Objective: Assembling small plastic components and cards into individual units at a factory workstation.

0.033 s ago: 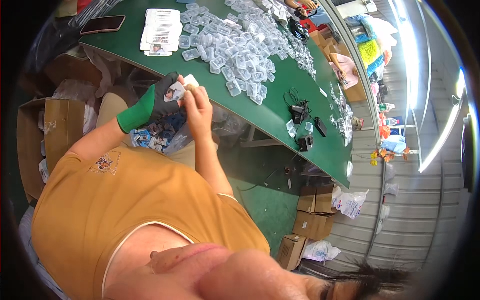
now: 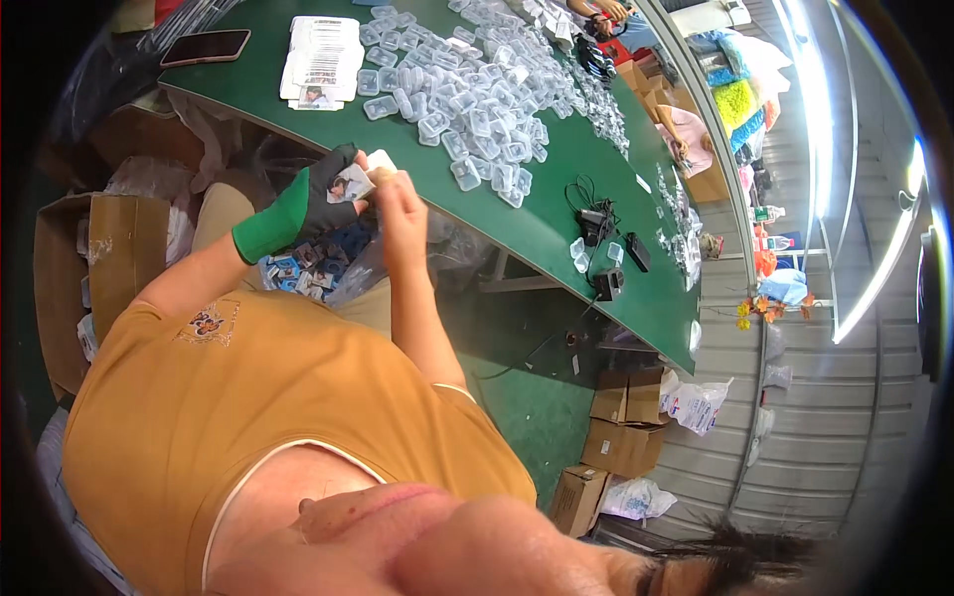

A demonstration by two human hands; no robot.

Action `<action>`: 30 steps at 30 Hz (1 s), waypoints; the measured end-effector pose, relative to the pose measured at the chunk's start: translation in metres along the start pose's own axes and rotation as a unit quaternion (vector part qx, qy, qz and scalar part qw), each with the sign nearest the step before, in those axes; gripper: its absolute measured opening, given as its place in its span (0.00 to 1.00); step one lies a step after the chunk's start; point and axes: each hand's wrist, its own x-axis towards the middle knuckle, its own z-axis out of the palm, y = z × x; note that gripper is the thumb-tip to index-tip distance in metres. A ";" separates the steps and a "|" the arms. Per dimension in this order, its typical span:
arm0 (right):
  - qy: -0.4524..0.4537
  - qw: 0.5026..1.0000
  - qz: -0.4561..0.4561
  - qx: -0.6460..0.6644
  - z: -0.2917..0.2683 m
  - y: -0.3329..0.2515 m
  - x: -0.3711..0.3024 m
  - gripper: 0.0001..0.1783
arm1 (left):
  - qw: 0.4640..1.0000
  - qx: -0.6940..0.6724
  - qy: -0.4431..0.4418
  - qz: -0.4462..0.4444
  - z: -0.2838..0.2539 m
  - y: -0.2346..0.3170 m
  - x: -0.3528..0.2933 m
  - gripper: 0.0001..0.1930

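L hand (image 2: 320,199), in a green & black glove w/ bare fingertips, grasps a small photo card (image 2: 350,185), held over the lap nr the tabletop (image 2: 542,214) edge. R hand (image 2: 401,214), bare, has fingers bunched just beside the card, by a small white piece (image 2: 380,160); can't tell if it grips it, fingertips partly hidden.

Below the hands: heap of small blue & white pcs (image 2: 298,275), clear plastic around it. To the L, an open cardboard box (image 2: 127,263) w/ bags behind.

On the green tabletop, beyond the hands: stack of white printed cards (image 2: 323,60), smartphone (image 2: 205,48) to its L, big pile of clear plastic cases (image 2: 492,129) to its R. Further R: black cables (image 2: 596,223), black adapter (image 2: 608,285), couple of loose cases.

Far side: co-worker's pink sleeve (image 2: 691,139). Lower R, on floor: stacked cartons (image 2: 621,447), white plastic bag (image 2: 637,499).
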 end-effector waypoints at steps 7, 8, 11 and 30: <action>-0.040 0.973 0.131 0.188 -0.015 0.002 0.016 0.14 | 0.994 0.099 0.002 0.041 -0.004 0.007 -0.003 0.33; -0.058 0.968 0.146 0.194 -0.014 0.001 0.016 0.12 | 0.995 0.092 -0.004 0.043 -0.005 0.015 -0.002 0.39; -0.026 0.980 0.123 0.157 -0.001 0.002 0.009 0.08 | 0.991 0.109 -0.017 0.073 -0.006 0.009 0.000 0.47; 0.019 0.978 -0.125 -0.165 0.006 -0.005 -0.008 0.11 | 0.999 -0.002 0.011 0.052 0.000 0.008 0.005 0.51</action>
